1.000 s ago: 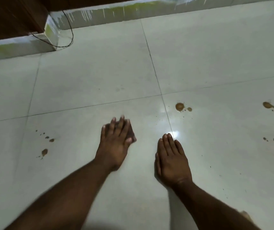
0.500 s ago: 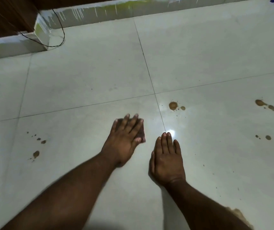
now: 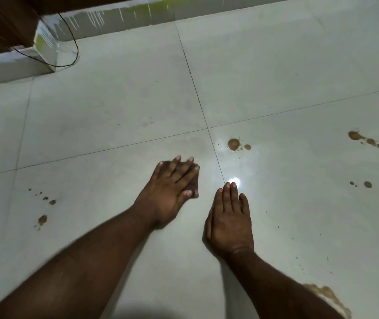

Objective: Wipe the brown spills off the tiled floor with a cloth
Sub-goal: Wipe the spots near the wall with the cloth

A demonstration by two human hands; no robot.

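A dark cloth lies flat on the pale tiled floor, pressed down under the left hand, fingers straight and spread. The right hand rests flat beside it, holding nothing. Brown spills sit just beyond the cloth; others dot both sides.

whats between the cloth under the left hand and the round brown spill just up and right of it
In the head view, only bare tile and one dark grout line lie between the cloth under the left hand and the round spill.
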